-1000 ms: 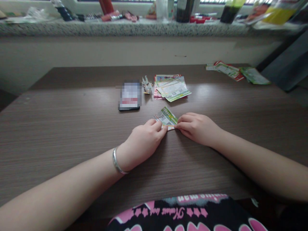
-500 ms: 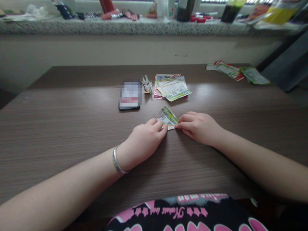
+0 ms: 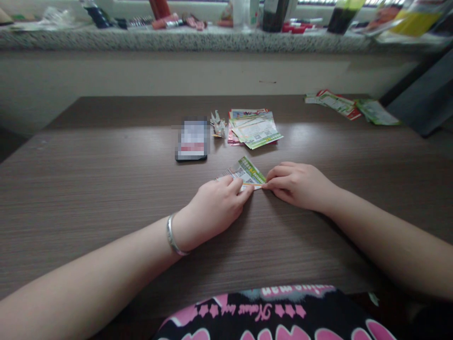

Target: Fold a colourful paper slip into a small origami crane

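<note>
A small folded printed paper (image 3: 245, 172), green and white, lies on the dark wooden table (image 3: 106, 189) in front of me. My left hand (image 3: 212, 208), with a silver bracelet on its wrist, is curled and presses the paper's near left edge with its fingertips. My right hand (image 3: 299, 185) pinches the paper's right corner with closed fingers. Behind the paper lie a stack of similar printed papers (image 3: 254, 128), a small folded paper figure (image 3: 218, 125) and a phone (image 3: 192, 140).
More printed leaflets (image 3: 339, 103) lie at the table's far right. A granite sill (image 3: 177, 40) behind the table carries bottles and clutter. A dark panel (image 3: 421, 101) leans at the right. My patterned black and pink shirt (image 3: 276, 316) meets the near table edge.
Both hands shifted slightly to the right with the paper; my left fingertips slid along its near edge towards my right hand. Nothing else on the table moved.
</note>
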`<state>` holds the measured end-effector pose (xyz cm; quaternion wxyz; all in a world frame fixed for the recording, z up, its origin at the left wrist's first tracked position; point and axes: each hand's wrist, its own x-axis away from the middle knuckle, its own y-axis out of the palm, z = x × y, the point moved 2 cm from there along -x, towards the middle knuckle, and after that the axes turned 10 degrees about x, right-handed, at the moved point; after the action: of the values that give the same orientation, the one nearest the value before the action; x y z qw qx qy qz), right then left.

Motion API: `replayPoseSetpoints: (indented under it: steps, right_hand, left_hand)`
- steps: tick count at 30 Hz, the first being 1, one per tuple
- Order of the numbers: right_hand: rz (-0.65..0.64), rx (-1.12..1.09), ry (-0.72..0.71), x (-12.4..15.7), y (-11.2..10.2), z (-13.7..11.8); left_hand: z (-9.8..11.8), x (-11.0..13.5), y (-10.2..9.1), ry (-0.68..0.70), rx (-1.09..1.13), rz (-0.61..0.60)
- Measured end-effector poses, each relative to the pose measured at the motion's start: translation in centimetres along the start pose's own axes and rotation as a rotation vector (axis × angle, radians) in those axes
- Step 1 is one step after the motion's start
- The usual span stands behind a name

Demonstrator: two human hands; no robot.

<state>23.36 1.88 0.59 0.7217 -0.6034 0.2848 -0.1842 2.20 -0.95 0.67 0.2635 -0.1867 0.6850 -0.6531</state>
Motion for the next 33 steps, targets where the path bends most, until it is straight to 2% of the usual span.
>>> replayPoseSetpoints:
  steps: [16,23,25,28,30,33]
  right_hand:
    - [-0.08,0.073,0.081,0.5,-0.8,1.0]
    - [-0.115,-0.051,0.067,0.7,-0.8,1.8]
    - [-0.102,-0.084,0.103,0.7,-0.7,1.9]
    - [-0.012,-0.102,0.176,0.6,-0.4,1.8]
    - [0.063,-0.11,0.125,0.4,-0.2,1.2]
    - [0.072,-0.064,-0.041,0.0,0.1,-0.1]
  left_hand:
    - [-0.2,-0.1,0.3,0.013,0.063,-0.011]
    - [-0.2,0.1,0.0,0.009,0.062,-0.051]
    - [-0.2,0.2,0.0,0.009,0.06,-0.056]
    - [-0.3,0.2,0.0,0.009,0.059,-0.061]
    - [-0.3,0.1,0.0,0.01,0.061,-0.066]
    - [-0.4,0.0,0.0,0.013,0.064,-0.073]
